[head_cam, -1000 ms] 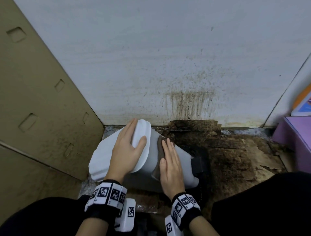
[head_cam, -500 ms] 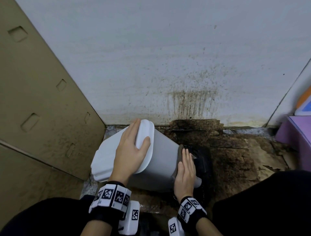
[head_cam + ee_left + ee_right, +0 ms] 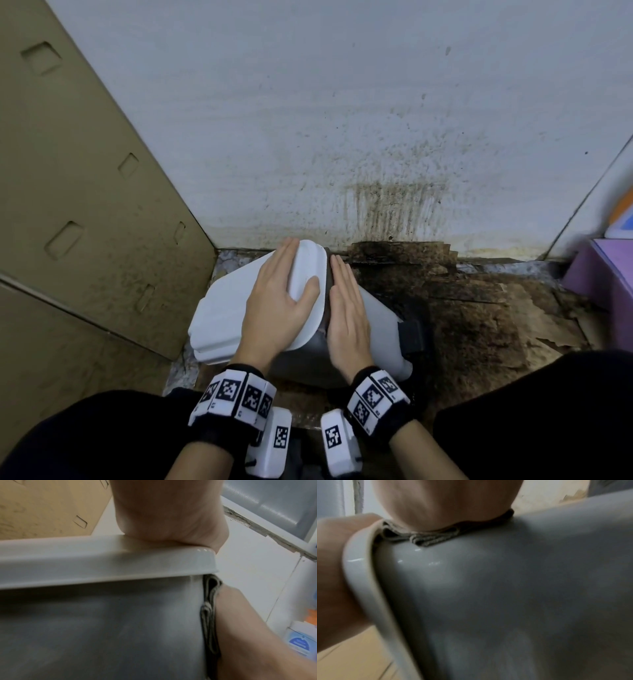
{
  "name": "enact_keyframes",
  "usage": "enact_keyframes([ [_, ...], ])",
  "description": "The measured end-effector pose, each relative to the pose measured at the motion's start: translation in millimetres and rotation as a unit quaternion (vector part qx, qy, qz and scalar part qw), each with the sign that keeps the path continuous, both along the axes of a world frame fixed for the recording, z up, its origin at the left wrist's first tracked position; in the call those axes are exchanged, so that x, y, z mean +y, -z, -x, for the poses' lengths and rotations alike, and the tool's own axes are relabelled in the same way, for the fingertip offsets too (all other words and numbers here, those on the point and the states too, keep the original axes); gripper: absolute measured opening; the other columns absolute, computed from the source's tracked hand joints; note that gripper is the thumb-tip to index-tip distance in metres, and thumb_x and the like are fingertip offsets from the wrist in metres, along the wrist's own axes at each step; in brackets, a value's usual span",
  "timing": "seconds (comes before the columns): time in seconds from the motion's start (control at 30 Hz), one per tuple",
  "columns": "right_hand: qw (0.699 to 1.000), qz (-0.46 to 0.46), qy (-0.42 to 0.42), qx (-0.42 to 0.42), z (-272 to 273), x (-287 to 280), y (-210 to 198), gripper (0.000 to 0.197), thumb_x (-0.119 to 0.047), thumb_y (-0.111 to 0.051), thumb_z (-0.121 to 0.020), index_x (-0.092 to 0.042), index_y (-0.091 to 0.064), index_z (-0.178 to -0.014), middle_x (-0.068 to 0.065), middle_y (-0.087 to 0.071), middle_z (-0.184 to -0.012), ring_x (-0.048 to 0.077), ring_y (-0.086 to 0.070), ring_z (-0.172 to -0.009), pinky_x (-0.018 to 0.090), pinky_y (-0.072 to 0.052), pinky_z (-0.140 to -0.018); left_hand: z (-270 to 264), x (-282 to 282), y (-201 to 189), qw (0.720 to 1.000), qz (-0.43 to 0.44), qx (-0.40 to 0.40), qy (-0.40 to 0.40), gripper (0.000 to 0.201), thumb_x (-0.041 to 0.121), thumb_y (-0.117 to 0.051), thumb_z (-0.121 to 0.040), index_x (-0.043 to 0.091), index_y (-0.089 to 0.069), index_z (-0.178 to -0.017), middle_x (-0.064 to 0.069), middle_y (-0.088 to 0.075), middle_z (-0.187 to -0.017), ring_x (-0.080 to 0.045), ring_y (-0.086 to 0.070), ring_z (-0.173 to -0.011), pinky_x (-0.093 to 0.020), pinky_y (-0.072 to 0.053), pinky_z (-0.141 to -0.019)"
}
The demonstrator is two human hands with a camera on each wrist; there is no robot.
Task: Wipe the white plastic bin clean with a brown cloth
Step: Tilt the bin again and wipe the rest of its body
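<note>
The white plastic bin (image 3: pixel 380 329) lies tilted on the floor with its lid (image 3: pixel 226 308) toward the left. My left hand (image 3: pixel 277 301) lies flat on the lid's far end, fingers straight and thumb spread on the lid top. My right hand (image 3: pixel 346 308) presses flat on the bin's upper side just beside the lid, fingers straight. The folded brown cloth (image 3: pixel 208 615) is sandwiched between that palm and the bin wall (image 3: pixel 102 628). In the right wrist view the cloth (image 3: pixel 433 539) shows as folded edges under the hand (image 3: pixel 447 503), tucked against the lid rim (image 3: pixel 361 581).
A stained white wall (image 3: pixel 342 120) stands right behind the bin. A tan cardboard panel (image 3: pixel 85 205) closes the left side. Dark, dirty cardboard (image 3: pixel 462 308) covers the floor to the right, and a purple box (image 3: pixel 603 284) sits at the far right. My dark-clad legs flank the bin.
My right hand slid the cloth down the bin's side toward its base, then back up against the lid. The left hand stayed on the lid.
</note>
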State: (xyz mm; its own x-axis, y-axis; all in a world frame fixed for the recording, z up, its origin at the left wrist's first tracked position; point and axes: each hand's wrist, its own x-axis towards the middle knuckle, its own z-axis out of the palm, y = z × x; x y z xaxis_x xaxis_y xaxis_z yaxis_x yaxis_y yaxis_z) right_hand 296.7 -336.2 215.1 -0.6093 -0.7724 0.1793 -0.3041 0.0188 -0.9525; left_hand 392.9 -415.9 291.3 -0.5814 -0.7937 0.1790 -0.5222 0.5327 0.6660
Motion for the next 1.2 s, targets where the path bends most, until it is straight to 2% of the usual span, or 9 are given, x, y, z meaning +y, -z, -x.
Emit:
enact_keyframes([
  [0.1, 0.999, -0.017, -0.029, 0.002, 18, 8, 14, 0.051, -0.036, -0.020, -0.107, -0.033, -0.022, -0.158, -0.021, -0.018, -0.165, -0.006, -0.007, -0.152, 0.016, -0.004, -0.123, 0, -1, -1, 1.000, -0.001, 0.003, 0.002, 0.069, 0.049, -0.050, -0.093, 0.032, -0.032, -0.158, 0.018, -0.034, -0.162, -0.003, -0.028, -0.150, -0.024, -0.025, -0.116],
  [0.2, 0.997, -0.074, -0.014, -0.013, 42, 17, 49, 0.050, -0.043, -0.019, -0.105, -0.039, -0.022, -0.154, -0.018, -0.022, -0.164, -0.001, -0.012, -0.153, 0.025, -0.009, -0.126, -6, -3, -3, 1.000, -0.010, 0.023, -0.003, 0.067, 0.048, -0.053, -0.093, 0.035, -0.035, -0.156, 0.021, -0.036, -0.160, -0.001, -0.030, -0.148, -0.025, -0.026, -0.116],
  [0.27, 0.991, -0.132, 0.009, -0.013, 56, 28, 73, 0.045, -0.036, -0.022, -0.108, -0.036, -0.023, -0.153, -0.008, -0.026, -0.165, 0.008, -0.016, -0.153, 0.028, -0.009, -0.126, -11, -5, -4, 0.999, -0.018, 0.031, -0.004, 0.066, 0.048, -0.054, -0.093, 0.036, -0.036, -0.156, 0.023, -0.036, -0.159, 0.000, -0.031, -0.148, -0.026, -0.026, -0.117],
  [0.37, 0.982, -0.187, 0.027, -0.028, 62, 39, 87, 0.046, -0.025, -0.026, -0.110, -0.025, -0.028, -0.156, -0.004, -0.025, -0.165, 0.009, -0.015, -0.152, 0.020, -0.004, -0.120, -16, -6, -4, 0.999, -0.021, 0.035, -0.003, 0.066, 0.048, -0.054, -0.093, 0.035, -0.036, -0.156, 0.023, -0.035, -0.160, 0.001, -0.030, -0.148, -0.027, -0.026, -0.119],
  [0.53, 0.981, -0.179, 0.064, -0.046, 59, 28, 79, 0.054, -0.033, -0.023, -0.101, -0.021, -0.037, -0.152, -0.001, -0.035, -0.160, 0.015, -0.025, -0.150, 0.036, -0.014, -0.125, -16, -5, -3, 1.000, -0.015, 0.026, -0.008, 0.064, 0.044, -0.056, -0.098, 0.034, -0.034, -0.157, 0.021, -0.034, -0.162, -0.001, -0.028, -0.150, -0.029, -0.026, -0.119],
  [0.67, 0.985, -0.138, 0.073, -0.065, 43, 19, 54, 0.063, -0.035, -0.023, -0.091, -0.023, -0.038, -0.151, -0.003, -0.036, -0.158, 0.016, -0.027, -0.149, 0.041, -0.018, -0.124, -13, -1, -2, 1.000, -0.002, 0.013, -0.004, 0.063, 0.036, -0.058, -0.101, 0.033, -0.032, -0.159, 0.020, -0.032, -0.163, -0.001, -0.027, -0.150, -0.028, -0.026, -0.119],
  [0.9, 0.994, -0.079, 0.046, -0.066, -1, -2, -2, 0.061, -0.040, -0.022, -0.096, -0.033, -0.027, -0.156, -0.017, -0.023, -0.162, 0.001, -0.012, -0.152, 0.030, -0.009, -0.126, -10, 1, -1, 1.000, -0.004, 0.008, 0.003, 0.069, 0.047, -0.050, -0.095, 0.032, -0.030, -0.159, 0.019, -0.031, -0.164, -0.002, -0.026, -0.150, -0.025, -0.025, -0.118],
  [1.07, 0.996, -0.066, 0.042, -0.047, 0, 6, 3, 0.058, -0.053, -0.024, -0.100, -0.038, -0.028, -0.155, -0.022, -0.023, -0.163, -0.002, -0.009, -0.152, 0.027, -0.009, -0.124, -9, 0, -1, 1.000, -0.014, 0.018, 0.017, 0.062, 0.045, -0.039, -0.100, 0.029, -0.032, -0.159, 0.020, -0.031, -0.162, 0.004, -0.025, -0.149, -0.020, -0.020, -0.119],
  [1.2, 0.995, -0.040, 0.024, -0.093, 11, 8, 1, 0.043, -0.035, -0.031, -0.110, -0.037, -0.037, -0.152, -0.025, -0.030, -0.157, -0.003, -0.015, -0.151, 0.029, -0.015, -0.126, -9, -6, -2, 0.996, -0.065, 0.049, 0.029, 0.050, 0.030, -0.033, -0.106, 0.035, -0.032, -0.155, 0.028, -0.027, -0.157, 0.022, -0.021, -0.140, -0.001, -0.012, -0.112],
])
